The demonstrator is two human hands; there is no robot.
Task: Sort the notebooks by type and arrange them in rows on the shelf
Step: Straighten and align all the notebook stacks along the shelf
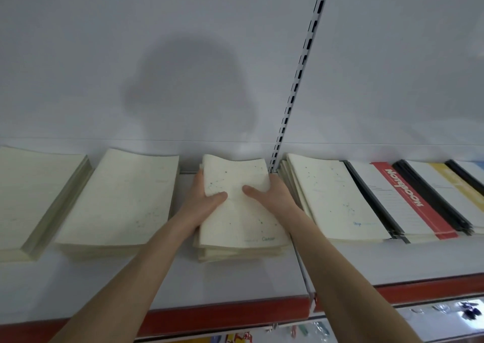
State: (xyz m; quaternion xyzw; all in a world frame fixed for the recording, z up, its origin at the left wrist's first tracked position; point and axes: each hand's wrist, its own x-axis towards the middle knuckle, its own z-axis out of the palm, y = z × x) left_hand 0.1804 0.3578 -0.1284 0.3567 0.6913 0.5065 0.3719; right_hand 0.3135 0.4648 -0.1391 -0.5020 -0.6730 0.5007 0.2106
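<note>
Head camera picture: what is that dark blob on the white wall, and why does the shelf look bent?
Head view: the blob is a soft-edged shadow on the back panel, probably the person's own, so light comes from behind them; head view: the wide lens bows the red shelf edge and tilts the slotted upright; fine print on the notebook stack looks slightly blurred.

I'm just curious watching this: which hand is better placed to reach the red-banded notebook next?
The right hand, probably. It grips the right edge of the middle stack, nearer the red-banded notebook; the left hand grips the far edge and would have to cross over.
</note>
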